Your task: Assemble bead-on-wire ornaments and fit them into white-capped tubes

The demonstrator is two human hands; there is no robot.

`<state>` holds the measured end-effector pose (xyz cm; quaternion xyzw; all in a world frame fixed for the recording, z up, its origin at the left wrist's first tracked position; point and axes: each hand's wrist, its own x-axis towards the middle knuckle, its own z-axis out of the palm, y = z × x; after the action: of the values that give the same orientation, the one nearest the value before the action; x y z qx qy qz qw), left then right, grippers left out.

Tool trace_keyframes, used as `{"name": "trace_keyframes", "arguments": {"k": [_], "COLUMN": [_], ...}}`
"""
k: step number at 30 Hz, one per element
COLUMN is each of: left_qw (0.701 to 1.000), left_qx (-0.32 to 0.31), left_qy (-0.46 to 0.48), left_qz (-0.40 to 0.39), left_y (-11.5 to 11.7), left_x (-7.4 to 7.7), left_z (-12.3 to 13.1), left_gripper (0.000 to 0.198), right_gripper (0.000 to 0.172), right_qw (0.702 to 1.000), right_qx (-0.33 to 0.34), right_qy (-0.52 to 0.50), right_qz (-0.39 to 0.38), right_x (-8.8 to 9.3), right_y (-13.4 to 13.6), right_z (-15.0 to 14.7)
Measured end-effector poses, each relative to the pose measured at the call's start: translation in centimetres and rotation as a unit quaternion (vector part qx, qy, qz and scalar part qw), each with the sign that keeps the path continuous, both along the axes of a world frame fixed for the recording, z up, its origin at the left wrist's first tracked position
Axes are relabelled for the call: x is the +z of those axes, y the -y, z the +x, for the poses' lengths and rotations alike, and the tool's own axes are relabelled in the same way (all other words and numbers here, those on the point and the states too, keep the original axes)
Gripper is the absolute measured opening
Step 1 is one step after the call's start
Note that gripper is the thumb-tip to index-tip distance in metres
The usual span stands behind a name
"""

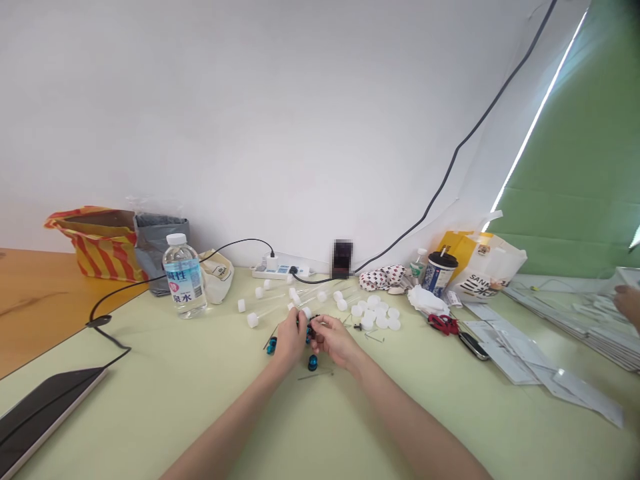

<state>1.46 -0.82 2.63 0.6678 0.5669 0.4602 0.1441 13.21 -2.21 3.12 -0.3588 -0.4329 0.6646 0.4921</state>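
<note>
My left hand [291, 339] and my right hand [334, 340] meet above the middle of the table, fingers bent inward around small dark and blue parts [309, 331]. The fingers hide most of these parts, so I cannot make out their kind. Left of my left hand lies a blue and black piece [271, 345]. Just below my hands stands a round blue piece [313, 363], with a thin metal rod [316, 376] lying in front of it. To the right of my right hand are a small black piece [358, 327] and a thin L-shaped metal rod [375, 337].
Behind my hands lie clear tubes with white caps [253, 320] and loose white caps [381, 313]. A water bottle [184, 277] stands left; a power strip [283, 269] sits by the wall. Rightward are red-handled scissors [443, 325], a cup [440, 273], flat packets [505, 353] and another person's hand [628, 303].
</note>
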Motion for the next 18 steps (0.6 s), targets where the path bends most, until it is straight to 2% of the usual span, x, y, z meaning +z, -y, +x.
{"name": "trace_keyframes", "arguments": {"k": [3,7,11,15,18], "left_qw": [1.0,1.0,1.0,1.0,1.0], "left_qx": [0.002,-0.004,0.0,-0.005,0.0], "left_qy": [0.0,0.005,0.007,0.009,0.008], "left_qz": [0.004,0.004,0.001,-0.004,-0.004], "left_y": [-0.05,-0.01,0.05,-0.05,-0.17], "left_x": [-0.09,-0.02,0.07,-0.07,-0.18], "left_z": [0.0,0.02,0.04,0.01,-0.04], "left_gripper": [0.023,0.024,0.024,0.024,0.024], "right_gripper": [0.045,0.042,0.044,0.043,0.044], "right_qw": [0.999,1.0,0.999,1.0,1.0], "right_qx": [-0.017,0.006,-0.023,-0.002,-0.02], "right_qy": [-0.022,0.001,-0.01,-0.005,-0.011], "right_qz": [0.024,-0.011,0.027,-0.014,0.017], "right_x": [-0.06,-0.14,-0.24,-0.32,-0.29], "right_y": [-0.1,-0.08,-0.01,-0.07,-0.07], "right_z": [0.03,0.02,-0.07,-0.03,0.09]}}
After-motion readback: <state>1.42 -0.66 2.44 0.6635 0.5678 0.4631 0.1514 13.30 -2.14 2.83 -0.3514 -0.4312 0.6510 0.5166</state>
